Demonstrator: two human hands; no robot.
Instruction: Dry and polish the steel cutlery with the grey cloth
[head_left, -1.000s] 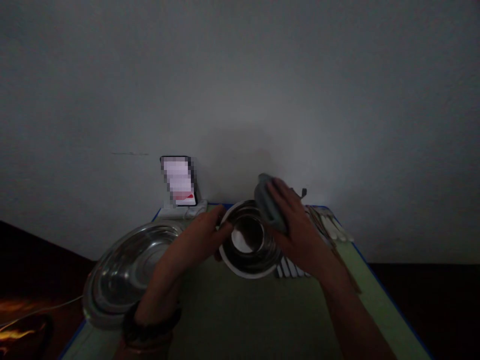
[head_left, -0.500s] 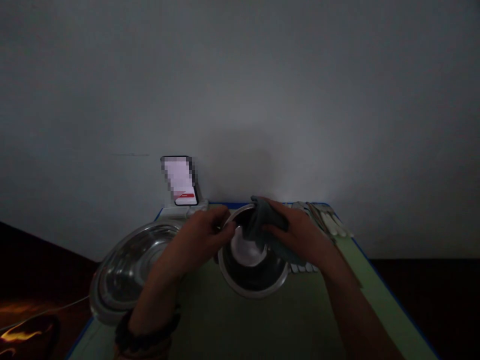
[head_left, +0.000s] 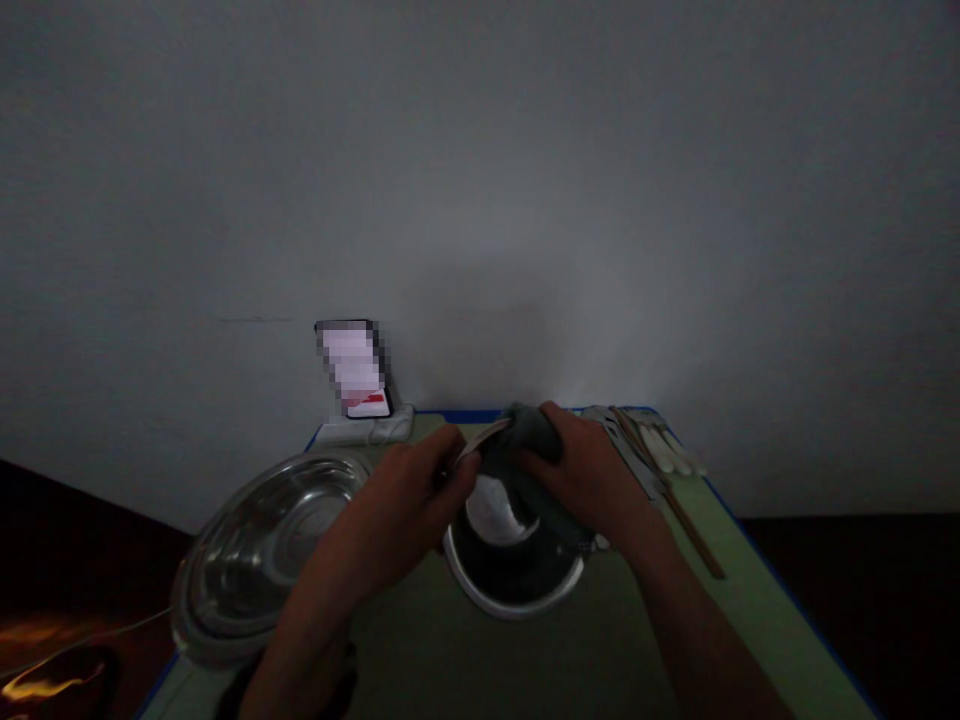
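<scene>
A metal bowl [head_left: 517, 585] is tilted toward me over the table, its inside partly in shadow. My left hand [head_left: 424, 480] pinches the bowl's far left rim between thumb and fingers. A dark grey-green cloth [head_left: 529, 465] is bunched in my right hand [head_left: 581, 455], closed around it. The cloth lies over the far right rim and hangs into the bowl. My right fingertips are partly hidden by the cloth.
Wide metal basins [head_left: 262, 540], apparently nested, stand to the left. A phone [head_left: 352, 370] leans on the wall behind a white power strip [head_left: 367, 430]. White-handled cutlery [head_left: 671, 450] and wooden chopsticks [head_left: 697, 535] lie right on the green tabletop [head_left: 480, 670].
The bowl has tipped more toward me and shifted slightly nearer. My right hand and the cloth have moved a little left along the rim. More of the chopsticks shows.
</scene>
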